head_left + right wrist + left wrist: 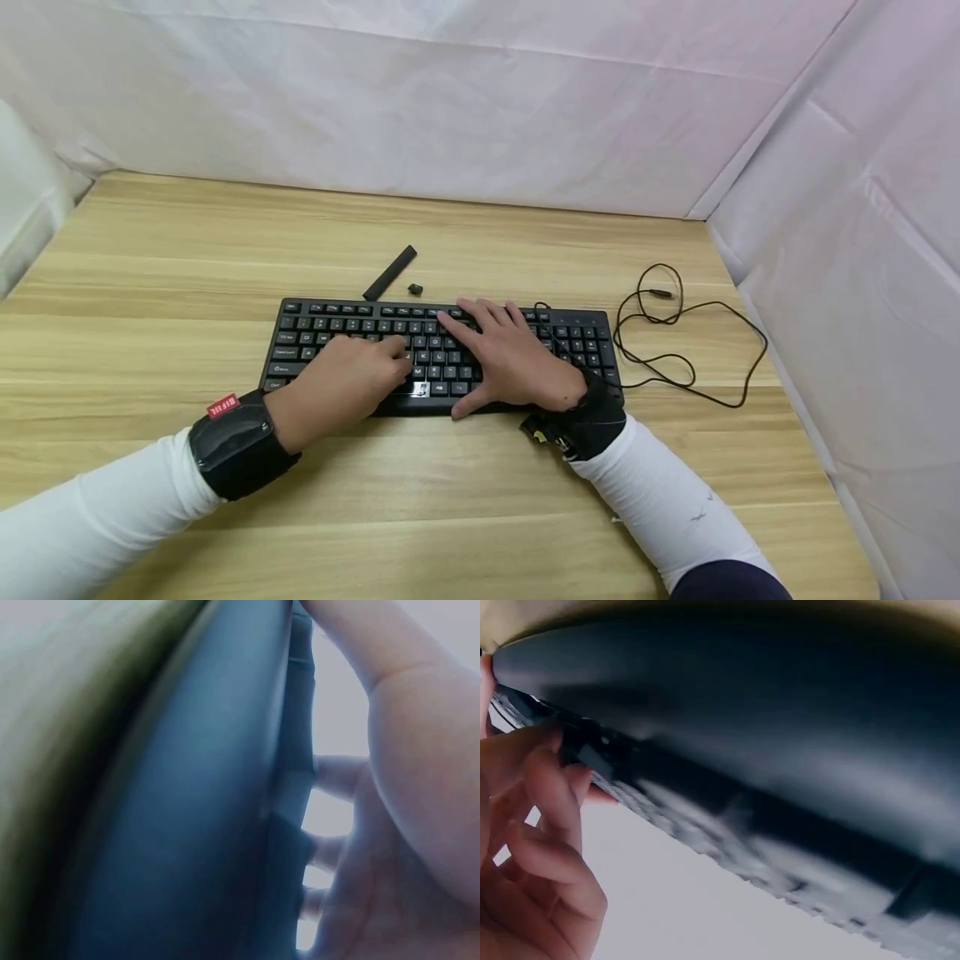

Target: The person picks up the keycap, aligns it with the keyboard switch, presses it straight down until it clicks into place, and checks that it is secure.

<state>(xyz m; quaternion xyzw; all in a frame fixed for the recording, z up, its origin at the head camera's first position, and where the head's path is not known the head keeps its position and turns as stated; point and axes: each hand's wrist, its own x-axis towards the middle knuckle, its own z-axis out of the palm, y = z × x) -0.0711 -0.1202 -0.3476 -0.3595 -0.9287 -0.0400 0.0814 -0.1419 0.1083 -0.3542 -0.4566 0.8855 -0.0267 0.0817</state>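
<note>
Lying under left hand point(341, 382), right hand point(513, 358) — keyboard point(437, 372)

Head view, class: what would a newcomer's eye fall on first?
The black keyboard on the wooden table stands out first, the left hand curled over it and the right hand spread across it. Next come a long black bar and a small dark piece lying loose beyond the keyboard's far edge. A thin black cable loops over the table to the right.

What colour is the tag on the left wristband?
The tag is red with pale lettering; shows best in the head view.
</note>
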